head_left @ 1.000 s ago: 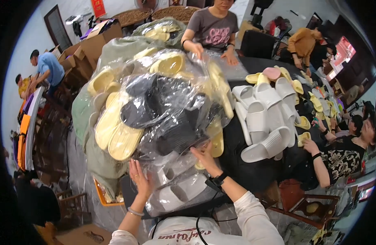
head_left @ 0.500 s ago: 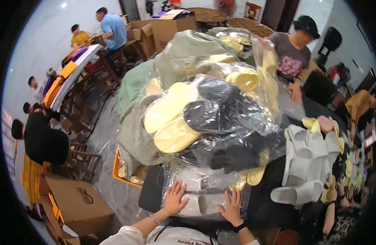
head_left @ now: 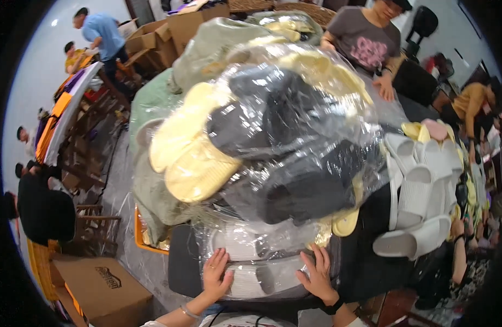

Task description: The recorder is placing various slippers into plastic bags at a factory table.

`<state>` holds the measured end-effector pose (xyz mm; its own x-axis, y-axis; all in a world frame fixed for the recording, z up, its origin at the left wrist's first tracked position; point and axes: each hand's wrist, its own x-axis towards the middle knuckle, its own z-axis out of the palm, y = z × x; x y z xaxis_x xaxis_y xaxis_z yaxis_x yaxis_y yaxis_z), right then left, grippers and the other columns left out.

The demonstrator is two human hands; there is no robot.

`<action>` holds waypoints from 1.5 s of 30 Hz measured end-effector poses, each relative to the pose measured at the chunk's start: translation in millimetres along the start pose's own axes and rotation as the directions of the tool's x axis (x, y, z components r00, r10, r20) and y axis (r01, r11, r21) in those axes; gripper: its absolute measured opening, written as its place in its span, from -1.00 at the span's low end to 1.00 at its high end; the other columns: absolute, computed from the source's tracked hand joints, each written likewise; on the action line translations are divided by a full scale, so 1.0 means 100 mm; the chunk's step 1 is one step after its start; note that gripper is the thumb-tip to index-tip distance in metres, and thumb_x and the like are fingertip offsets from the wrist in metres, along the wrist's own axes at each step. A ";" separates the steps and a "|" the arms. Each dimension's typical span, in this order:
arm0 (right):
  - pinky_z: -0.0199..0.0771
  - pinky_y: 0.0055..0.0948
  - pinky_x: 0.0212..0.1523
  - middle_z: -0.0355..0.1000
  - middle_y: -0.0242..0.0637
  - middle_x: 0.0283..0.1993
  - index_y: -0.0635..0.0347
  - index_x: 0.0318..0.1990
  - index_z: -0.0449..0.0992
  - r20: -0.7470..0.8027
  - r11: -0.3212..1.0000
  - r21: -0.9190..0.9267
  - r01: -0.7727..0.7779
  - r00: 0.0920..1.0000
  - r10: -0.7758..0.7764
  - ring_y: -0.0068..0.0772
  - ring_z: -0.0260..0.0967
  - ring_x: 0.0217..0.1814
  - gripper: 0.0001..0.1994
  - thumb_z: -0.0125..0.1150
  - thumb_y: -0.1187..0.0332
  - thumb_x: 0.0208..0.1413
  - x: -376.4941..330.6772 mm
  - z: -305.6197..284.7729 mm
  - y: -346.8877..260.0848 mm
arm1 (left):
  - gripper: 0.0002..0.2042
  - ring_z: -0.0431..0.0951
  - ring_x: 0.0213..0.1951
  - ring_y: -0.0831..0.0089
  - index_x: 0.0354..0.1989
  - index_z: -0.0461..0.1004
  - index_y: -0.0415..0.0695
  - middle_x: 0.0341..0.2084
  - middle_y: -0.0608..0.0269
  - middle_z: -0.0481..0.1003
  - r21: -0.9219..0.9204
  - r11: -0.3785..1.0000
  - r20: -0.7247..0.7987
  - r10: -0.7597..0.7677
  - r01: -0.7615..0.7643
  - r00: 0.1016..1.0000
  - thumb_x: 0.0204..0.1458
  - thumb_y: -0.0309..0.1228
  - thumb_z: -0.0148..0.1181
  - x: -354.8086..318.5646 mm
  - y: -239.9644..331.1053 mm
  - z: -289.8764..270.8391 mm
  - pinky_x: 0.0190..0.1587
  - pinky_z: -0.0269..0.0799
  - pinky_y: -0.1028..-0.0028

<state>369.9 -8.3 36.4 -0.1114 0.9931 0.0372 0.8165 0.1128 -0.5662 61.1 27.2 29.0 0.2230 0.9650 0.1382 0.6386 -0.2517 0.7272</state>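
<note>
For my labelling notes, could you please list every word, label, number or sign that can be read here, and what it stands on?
I won't copy wording, only place it.
Carton: dark print, too small to read surely.
Grey shirt: pink print, too blurred.
White top: red lettering, cut off.
Bagged slippers: no print that I can make out.

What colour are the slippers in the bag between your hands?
The bagged slippers look pale grey, best seen in the head view.
</note>
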 end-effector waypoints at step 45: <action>-0.16 -0.03 0.32 0.10 -0.11 0.32 0.28 0.19 0.22 -0.394 0.926 -0.313 -0.212 0.916 0.077 -0.09 0.00 0.35 -0.48 -0.01 0.20 0.10 -1.24 0.26 0.16 | -0.80 0.38 -0.55 0.36 -0.44 0.53 -0.04 -0.63 0.32 0.35 0.163 0.634 -0.095 0.773 -0.756 0.627 -0.35 -0.48 0.16 -1.25 -0.55 0.15 -0.48 0.25 0.37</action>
<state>382.1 -130.4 1.2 0.1840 0.9309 0.3154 0.9567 -0.0960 -0.2747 9.2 -80.4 -38.8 0.5635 0.4177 0.7128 0.3564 -0.9013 0.2464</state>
